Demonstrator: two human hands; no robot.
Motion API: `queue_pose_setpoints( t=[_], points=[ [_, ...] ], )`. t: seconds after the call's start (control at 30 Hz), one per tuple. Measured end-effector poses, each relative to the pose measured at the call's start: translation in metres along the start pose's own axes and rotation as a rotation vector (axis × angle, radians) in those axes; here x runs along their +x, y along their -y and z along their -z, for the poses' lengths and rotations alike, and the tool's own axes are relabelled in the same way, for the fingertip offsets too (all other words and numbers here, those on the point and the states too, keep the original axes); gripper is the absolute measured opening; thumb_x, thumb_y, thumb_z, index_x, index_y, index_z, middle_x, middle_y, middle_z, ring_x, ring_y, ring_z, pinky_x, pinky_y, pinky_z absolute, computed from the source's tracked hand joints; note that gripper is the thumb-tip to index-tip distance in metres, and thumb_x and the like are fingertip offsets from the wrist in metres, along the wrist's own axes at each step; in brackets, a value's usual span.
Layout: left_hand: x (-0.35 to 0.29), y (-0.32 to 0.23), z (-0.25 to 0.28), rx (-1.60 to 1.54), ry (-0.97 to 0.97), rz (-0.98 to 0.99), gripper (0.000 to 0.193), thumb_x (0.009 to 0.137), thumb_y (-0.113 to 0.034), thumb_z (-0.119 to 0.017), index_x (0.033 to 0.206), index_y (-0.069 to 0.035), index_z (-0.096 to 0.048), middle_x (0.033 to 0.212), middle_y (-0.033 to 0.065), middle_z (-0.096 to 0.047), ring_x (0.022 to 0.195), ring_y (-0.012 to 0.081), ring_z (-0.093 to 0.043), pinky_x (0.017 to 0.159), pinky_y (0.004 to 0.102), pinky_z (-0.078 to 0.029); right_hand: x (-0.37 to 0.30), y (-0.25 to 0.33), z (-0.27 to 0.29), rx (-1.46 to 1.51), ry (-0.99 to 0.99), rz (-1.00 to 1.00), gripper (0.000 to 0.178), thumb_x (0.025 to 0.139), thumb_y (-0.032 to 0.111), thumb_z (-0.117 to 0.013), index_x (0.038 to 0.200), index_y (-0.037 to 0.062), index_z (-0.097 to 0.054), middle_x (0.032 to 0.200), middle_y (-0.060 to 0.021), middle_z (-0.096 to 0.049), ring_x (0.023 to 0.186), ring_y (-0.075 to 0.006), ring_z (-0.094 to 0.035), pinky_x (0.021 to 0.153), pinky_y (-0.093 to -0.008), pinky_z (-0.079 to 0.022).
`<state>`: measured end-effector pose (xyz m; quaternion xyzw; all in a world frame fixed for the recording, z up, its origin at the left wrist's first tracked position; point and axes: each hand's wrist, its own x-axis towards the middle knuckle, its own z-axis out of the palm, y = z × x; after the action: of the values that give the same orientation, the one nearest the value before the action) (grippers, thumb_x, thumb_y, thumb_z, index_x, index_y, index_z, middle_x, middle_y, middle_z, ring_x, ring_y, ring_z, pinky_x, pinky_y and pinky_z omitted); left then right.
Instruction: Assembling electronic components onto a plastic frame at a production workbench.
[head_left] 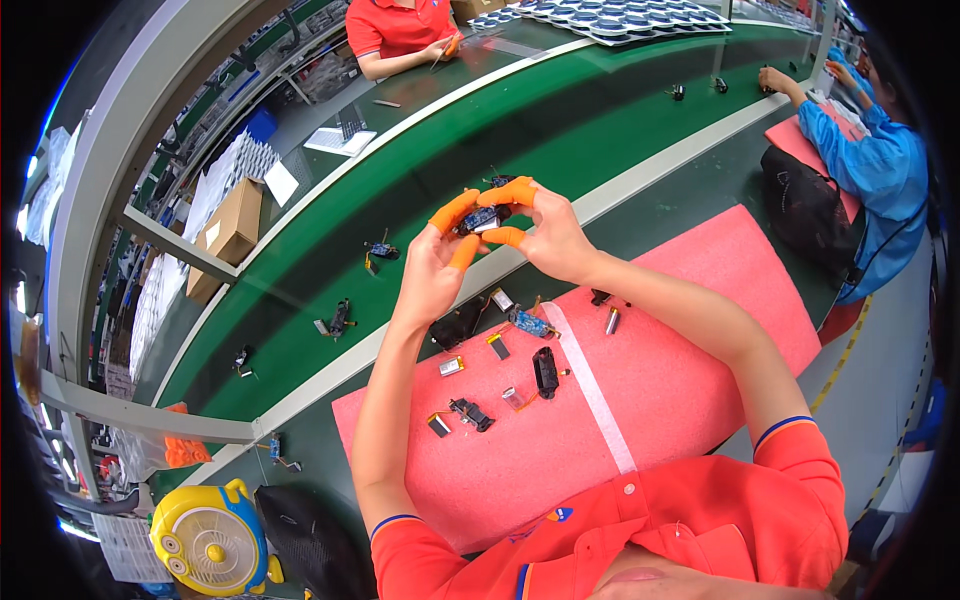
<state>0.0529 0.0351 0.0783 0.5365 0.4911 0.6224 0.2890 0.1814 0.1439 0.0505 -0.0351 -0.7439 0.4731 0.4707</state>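
Note:
Both my arms reach forward over the edge of the green conveyor belt [540, 150]. My left hand [436, 262] and my right hand [548, 235], with orange finger cots on the fingertips, close on a small dark electronic assembly [482, 220] from either side. A silver-white part shows on its underside; the rest is covered by fingers. Just behind it, another dark assembly [500, 181] lies on the belt. Below my wrists, a pink foam mat [500, 470] carries a blue circuit board [530, 322], a black housing [545, 373] and several small wired battery cells [452, 366].
More assemblies [340, 318] sit along the belt. A yellow fan [212, 540] and a black mesh chair back [310, 540] are at lower left. Across the belt works a person in red [400, 30]; at right, one in blue [880, 170]. Metal posts [110, 130] frame the left.

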Motion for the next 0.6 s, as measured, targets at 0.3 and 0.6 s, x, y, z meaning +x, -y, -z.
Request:
queue_pose_setpoints(
  t=[0.3,0.6],
  points=[
    [-0.001,0.016,-0.010,0.260,-0.086,-0.027,0.047,0.082,0.003,-0.058,0.127,0.000,-0.044,0.107,0.0153,-0.059,0.084,0.0176,-0.062,0.075,0.0289,-0.052,0.014,-0.012,0.012,0.240,0.099,-0.210,0.027,0.072,-0.008,-0.067,0.098,-0.0054,-0.059,0.099,-0.0097,-0.057,0.093,-0.0158,-0.058,0.082,-0.0300,-0.049],
    [0.006,0.036,0.018,0.434,-0.241,0.226,0.045,0.078,0.004,-0.058,0.122,-0.002,-0.051,0.107,0.0149,-0.057,0.089,0.0174,-0.061,0.075,0.0284,-0.051,0.047,-0.055,0.063,-0.944,-0.067,-0.063,0.033,0.069,0.007,-0.070,0.101,0.0052,-0.062,0.098,-0.0167,-0.061,0.091,-0.0331,-0.058,0.082,-0.0370,-0.047]
  ],
)
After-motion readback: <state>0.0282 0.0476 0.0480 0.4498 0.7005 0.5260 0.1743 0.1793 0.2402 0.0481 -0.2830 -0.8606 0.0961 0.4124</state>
